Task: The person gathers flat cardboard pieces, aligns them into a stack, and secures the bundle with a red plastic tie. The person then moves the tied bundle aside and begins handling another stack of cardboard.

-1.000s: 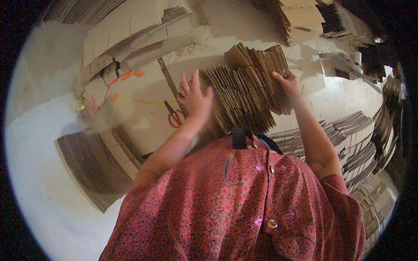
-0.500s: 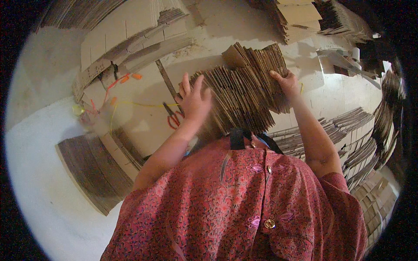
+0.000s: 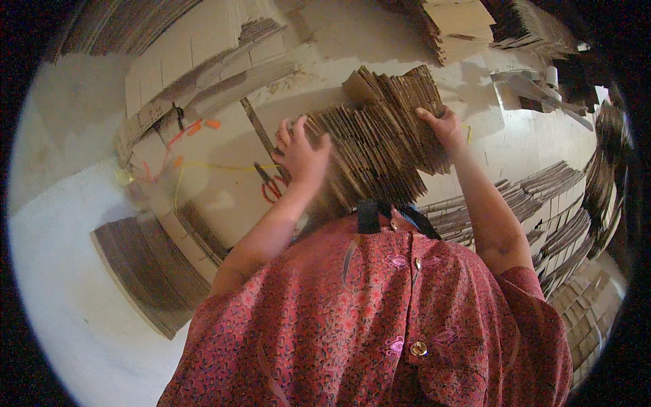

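Observation:
A thick bundle of brown cardboard sheets (image 3: pixel 369 146) stands on edge in front of my chest, its pieces fanned and uneven along the top. My right hand (image 3: pixel 444 132) grips its right end, the thumb over the near face and the other fingers hidden behind. At the left end, my left hand (image 3: pixel 303 159) has its fingers apart and slightly bent, beside the outer sheets; whether the palm presses on them is hard to see. Scissors (image 3: pixel 273 186) with red handles lie just left of that wrist, partly hidden by it.
A yellow cord (image 3: pixel 224 165) and orange scraps (image 3: pixel 212 125) lie on the pale work surface at left. Stacked cardboard (image 3: pixel 152 271) stands at lower left, with more cardboard piles (image 3: pixel 461 27) at the back. Loose cardboard strips (image 3: pixel 515 200) spread out at right.
My left fingers have bent in from a more raised, spread pose, and the hand has shifted slightly. The right hand keeps its grip on the bundle, which has barely moved.

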Available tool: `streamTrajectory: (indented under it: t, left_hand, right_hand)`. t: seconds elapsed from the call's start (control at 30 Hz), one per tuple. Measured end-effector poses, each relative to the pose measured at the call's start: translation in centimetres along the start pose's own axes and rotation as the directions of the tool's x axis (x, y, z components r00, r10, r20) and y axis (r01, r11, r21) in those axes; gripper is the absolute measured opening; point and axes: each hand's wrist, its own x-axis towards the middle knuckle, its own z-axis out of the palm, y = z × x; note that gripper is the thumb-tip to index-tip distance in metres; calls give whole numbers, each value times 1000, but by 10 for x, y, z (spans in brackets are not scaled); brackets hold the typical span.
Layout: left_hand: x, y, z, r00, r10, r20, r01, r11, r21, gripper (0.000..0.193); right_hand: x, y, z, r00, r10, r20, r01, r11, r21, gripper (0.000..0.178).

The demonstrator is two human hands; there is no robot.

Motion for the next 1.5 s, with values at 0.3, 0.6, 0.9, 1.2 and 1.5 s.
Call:
streamTrajectory:
  t: [0.3,0.6,0.9,1.2,1.5]
  left_hand:
    - [0,4,-5,990,126,59,-131,988,77,46]
    - [0,14,-10,997,57,57,-63,991,117,42]
    - [4,18,-3,1000,11,17,-13,992,127,46]
    - [4,24,-2,998,-44,38,39,990,136,48]
    - [5,27,-6,994,-103,40,99,991,90,77]
  right_hand:
    - [4,6,-2,1000,19,-23,-21,996,-88,54]
    - [16,25,-5,1000,-2,-24,-1,987,-161,57]
    - [19,29,-5,1000,4,-24,-8,985,-171,59]
    - [22,34,-5,1000,26,-6,-27,994,-102,57]
    - [5,6,-5,1000,29,7,-28,998,-47,54]
